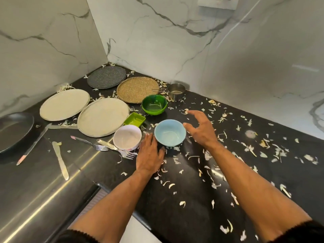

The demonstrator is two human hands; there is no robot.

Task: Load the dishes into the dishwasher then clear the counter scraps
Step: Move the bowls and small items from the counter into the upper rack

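Observation:
A light blue bowl [169,132] stands on the black counter [192,181] between my hands. My left hand [150,156] lies flat on the counter just left of the bowl, fingers straight, between it and a white bowl [127,137]. To the bowl's right hovers my right hand [199,128], fingers spread and relaxed, holding nothing. Behind are a green round bowl [154,104], a small green rectangular dish [134,119], two cream plates [103,116] [64,104], a grey plate [106,77] and a tan woven plate [137,89]. Pale peel scraps [250,148] litter the counter.
Two forks [98,145] [119,150] and two knives [60,160] [33,144] lie left of the bowls. A dark pan [14,130] sits at the far left. A steel measuring cup [176,91] stands by the marble wall. A steel surface [43,190] borders the counter at lower left.

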